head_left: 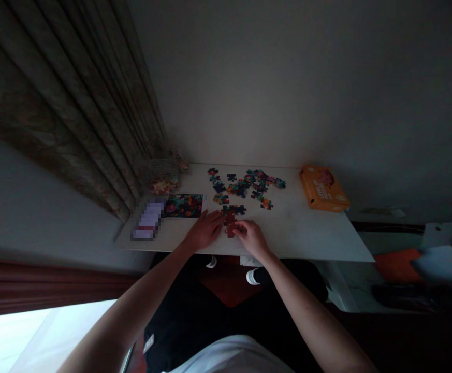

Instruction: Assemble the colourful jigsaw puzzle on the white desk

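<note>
Puzzle pieces, dark red, are placed near the front edge of the white table, btw. the L hand and the R hand, just below a short row of dark pieces. Each piece is prob. light, thin and stiff, like card; the face may be a bit slippery, and the small tabs can be bent or torn if forced. It is best taken by the edges w/ thumb and fingertip, not by a tab. The lower red piece is touched by the bent fingers of the R hand; whether it is pinched or only pressed cannot be told. The L hand is laid palm down, fingers stretched, beside the red pieces, w/ nothing seen to be grasped.

Farther back, more coloured pieces are spread. On the left, a printed picture is laid flat next to a blurred phone-like item; on the right, an orange box is set. Behind, a plain wall is seen, and at left a patterned curtain is hung. The room is dimly lit.
</note>
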`<state>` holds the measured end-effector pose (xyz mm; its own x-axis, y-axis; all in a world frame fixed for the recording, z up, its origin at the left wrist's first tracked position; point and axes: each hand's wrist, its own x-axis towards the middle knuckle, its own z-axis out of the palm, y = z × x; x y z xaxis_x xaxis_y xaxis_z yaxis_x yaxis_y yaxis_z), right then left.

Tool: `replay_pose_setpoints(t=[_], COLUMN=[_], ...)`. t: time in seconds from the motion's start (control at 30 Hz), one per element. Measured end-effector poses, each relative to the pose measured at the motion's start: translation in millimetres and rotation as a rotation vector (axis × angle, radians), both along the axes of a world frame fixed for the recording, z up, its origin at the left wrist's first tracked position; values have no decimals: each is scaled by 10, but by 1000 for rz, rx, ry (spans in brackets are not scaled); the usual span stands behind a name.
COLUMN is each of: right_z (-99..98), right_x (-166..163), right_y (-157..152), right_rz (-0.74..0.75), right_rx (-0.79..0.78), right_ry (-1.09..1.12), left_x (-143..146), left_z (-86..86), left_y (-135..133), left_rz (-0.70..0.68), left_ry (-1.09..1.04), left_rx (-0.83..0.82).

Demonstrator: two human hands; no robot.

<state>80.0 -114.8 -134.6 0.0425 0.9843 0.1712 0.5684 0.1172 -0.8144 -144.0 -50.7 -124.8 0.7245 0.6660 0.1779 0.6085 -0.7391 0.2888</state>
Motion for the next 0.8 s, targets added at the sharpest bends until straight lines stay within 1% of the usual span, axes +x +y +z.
replay_pose_setpoints(t=[0.07,0.13,0.33,0.47,0.63,0.8], right_z=[3,10,71,107,103,73], right_x=[-7,-9,21,65,125,184], right_y=[1,0,-36,-77,-73,-51], right_rz=[12,23,50,91,129,138], right_rx=[34,51,102,138,114,76], right_ry=[-129,-209,-274,-357,-358,-263], left_x=[-14,-23,-18,-16,-13,-14], left_z=[2,7,30,57,81,50], left_y=[-9,-15,-23,-31,-29,-23], left_rz=[3,14,-2,-11,-46,-39], left_ry=[-45,-83,-133,-139,-111,-119], left_rx=[24,47,84,84,82,90])
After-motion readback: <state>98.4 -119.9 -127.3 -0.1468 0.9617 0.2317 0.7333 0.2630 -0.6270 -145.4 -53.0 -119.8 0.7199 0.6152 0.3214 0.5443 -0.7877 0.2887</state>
